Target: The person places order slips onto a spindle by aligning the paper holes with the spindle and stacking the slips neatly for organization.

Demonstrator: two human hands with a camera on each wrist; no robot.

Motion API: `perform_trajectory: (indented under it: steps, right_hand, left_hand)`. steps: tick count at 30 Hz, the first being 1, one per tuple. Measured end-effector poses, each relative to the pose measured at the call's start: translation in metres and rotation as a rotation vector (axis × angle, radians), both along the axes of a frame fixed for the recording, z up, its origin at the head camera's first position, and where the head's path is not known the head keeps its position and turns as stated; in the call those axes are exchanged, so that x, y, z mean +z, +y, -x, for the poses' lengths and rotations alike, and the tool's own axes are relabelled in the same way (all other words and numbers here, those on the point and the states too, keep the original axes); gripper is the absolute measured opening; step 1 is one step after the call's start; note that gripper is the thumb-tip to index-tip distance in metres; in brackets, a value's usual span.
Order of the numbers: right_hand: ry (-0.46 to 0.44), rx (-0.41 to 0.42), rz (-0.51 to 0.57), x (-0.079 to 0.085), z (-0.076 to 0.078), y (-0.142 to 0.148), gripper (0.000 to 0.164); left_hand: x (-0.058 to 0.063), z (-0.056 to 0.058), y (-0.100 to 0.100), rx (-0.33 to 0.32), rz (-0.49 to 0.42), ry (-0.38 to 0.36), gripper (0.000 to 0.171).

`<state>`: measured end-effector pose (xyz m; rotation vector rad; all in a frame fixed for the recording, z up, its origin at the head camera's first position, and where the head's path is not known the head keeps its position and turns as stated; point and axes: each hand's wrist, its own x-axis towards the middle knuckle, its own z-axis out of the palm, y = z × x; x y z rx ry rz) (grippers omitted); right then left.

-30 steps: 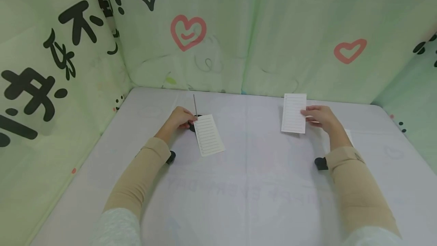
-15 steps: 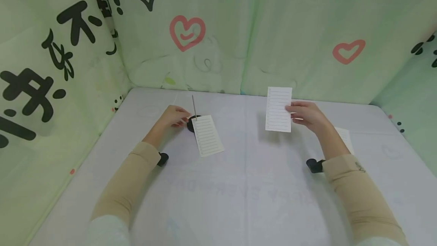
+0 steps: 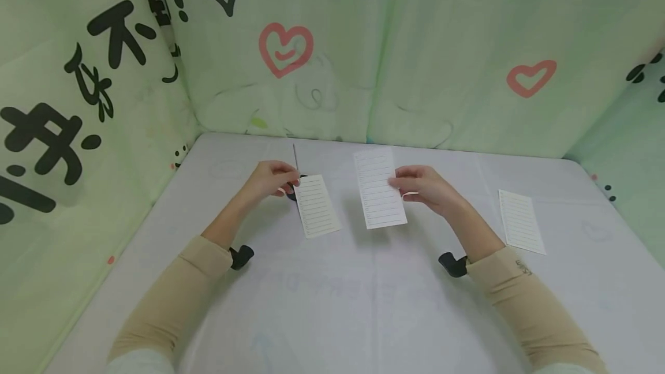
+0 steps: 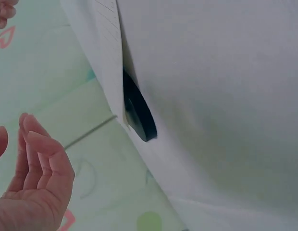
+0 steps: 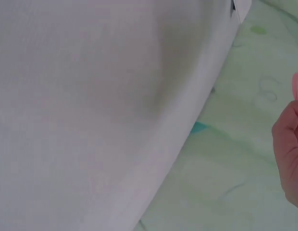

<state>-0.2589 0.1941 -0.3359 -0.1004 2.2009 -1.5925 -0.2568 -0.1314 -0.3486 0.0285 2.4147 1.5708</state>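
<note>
My right hand pinches a white lined paper slip by its right edge, above the table's middle. To the left stands a bill spike with a thin metal rod and a round black base. Another lined slip lies at the spike, with the rod rising from its upper left corner. My left hand hovers beside the rod. In the left wrist view its fingers are loosely bent, with a gap to the thumb and nothing between. The right wrist view catches only part of my right hand.
A third lined slip lies flat on the right of the white-covered table. Pale green curtains with printed hearts and black characters stand behind and at both sides. Black wrist cameras stick out inward from both wrists.
My right hand has carried its slip leftward and lowered it a little, uncovering the slip on the right. My left hand drew back slightly from the spike, then came close again.
</note>
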Motion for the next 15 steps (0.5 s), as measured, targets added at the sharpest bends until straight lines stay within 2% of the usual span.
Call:
perform_trajectory:
  steps: [7, 15]
  right_hand:
    - [-0.036, 0.091, 0.027, -0.009, -0.012, -0.024, 0.033]
    - [-0.06, 0.166, 0.066, -0.019, -0.021, -0.039, 0.027]
  left_hand:
    - [0.005, -0.008, 0.022, -0.124, -0.098, -0.029, 0.035]
    - [0.004, -0.012, 0.037, -0.152, -0.103, -0.033, 0.03]
